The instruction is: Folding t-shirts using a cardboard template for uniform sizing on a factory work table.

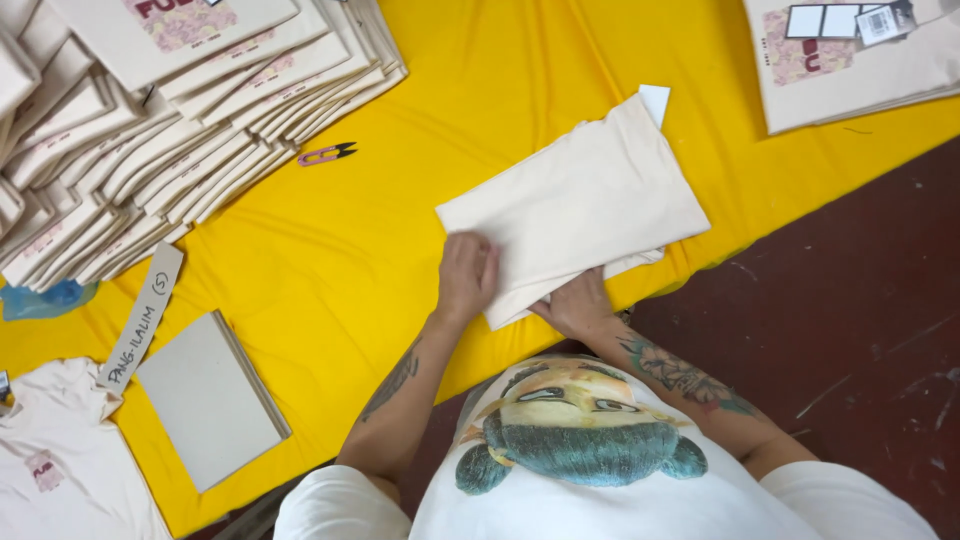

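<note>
While the left hand point(467, 275) presses flat, right-hand fingers point(552, 306) (tips hidden) grip the folded shirt point(575, 200).

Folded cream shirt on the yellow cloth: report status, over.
Left hand flat on folded cream cotton shirt. Right hand gripping its near edge, fingers tucked under. Nothing in the way.

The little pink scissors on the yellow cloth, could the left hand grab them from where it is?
Probably yes. The left hand rests on the folded cream shirt, and only bare yellow cloth lies between it and the pink scissors. Nothing blocks the way, though the arm would have to stretch forward.
</note>
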